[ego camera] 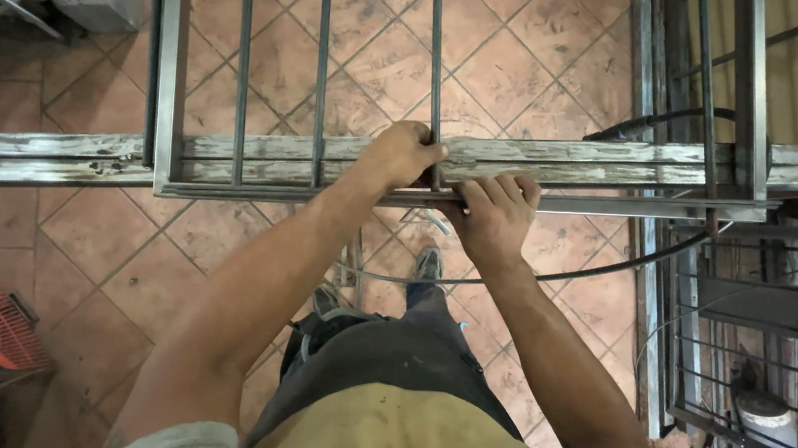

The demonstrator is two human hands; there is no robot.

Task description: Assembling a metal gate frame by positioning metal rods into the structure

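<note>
Gripping the metal grille frame [171,68] at its lower rail | left hand [397,154] closed over the rail beside a vertical bar [435,58] | right hand [496,210] just beside it, fingers curled around the same rail | black cable [615,264] right of the hands | tiled floor [97,240] below.

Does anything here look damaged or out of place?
Nothing looks broken. Both hands, left hand and right hand, grip the lower rail of a metal grille lying on a beam whose surface is scraped and patchy. A black cable trails loose beneath it, over the tiled floor.
</note>
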